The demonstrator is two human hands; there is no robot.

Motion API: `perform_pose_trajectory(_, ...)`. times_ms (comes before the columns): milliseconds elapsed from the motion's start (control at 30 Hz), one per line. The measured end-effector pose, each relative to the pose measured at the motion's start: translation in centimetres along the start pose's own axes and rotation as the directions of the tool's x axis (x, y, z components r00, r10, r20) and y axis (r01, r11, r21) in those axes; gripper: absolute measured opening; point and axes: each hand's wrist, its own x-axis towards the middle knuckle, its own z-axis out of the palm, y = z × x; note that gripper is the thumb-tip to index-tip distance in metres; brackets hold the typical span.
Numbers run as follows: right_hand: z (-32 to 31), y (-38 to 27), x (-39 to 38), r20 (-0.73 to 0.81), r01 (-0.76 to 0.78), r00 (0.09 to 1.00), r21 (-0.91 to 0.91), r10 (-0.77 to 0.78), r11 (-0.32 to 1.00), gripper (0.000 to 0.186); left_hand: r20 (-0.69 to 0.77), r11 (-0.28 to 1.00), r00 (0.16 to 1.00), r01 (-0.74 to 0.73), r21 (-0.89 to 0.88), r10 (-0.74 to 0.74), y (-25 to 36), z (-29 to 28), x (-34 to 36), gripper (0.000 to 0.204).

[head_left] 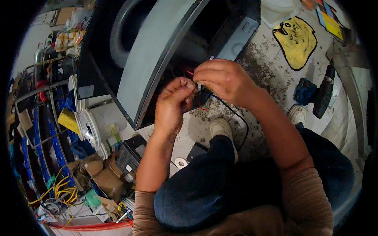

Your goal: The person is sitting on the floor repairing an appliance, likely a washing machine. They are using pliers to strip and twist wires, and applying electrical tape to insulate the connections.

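My left hand (170, 102) and my right hand (226, 80) meet at the open lower side of a large black cabinet with a grey panel (151, 47). Both have their fingers closed in a pinch, fingertips nearly touching. Between them is the end of a black cable (247, 128), with a small pale piece that I cannot make out clearly. The cable loops down from there toward the floor by my shoe. Thin red wires (202, 107) show beside and below the fingertips. The cabinet's inside is dark, and the fingers partly hide the wire ends.
On the right a cordless drill (325, 94) lies on the dirt-strewn floor, near a yellow mat (299, 43). A tape roll (181, 163) is by my left knee. Shelving with blue bins (37, 129), cardboard and yellow cable (65, 190) crowd the left.
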Motion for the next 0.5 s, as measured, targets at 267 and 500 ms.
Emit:
perform_pose_trajectory(267, -0.5, -0.2, 0.2, 0.021, -0.176, 0.984, 0.112, 0.175, 0.978, 0.017, 0.125, 0.309, 0.709, -0.451, 0.837, 0.694, -0.3, 0.7, -0.8, 0.012)
perform_pose_trajectory(500, -0.4, 0.1, 0.3, 0.007, -0.159, 0.987, 0.131, 0.159, 0.979, 0.017, 0.34, 0.04, 0.572, -0.548, 0.836, 0.746, 0.2, 0.6, -0.1, 0.014)
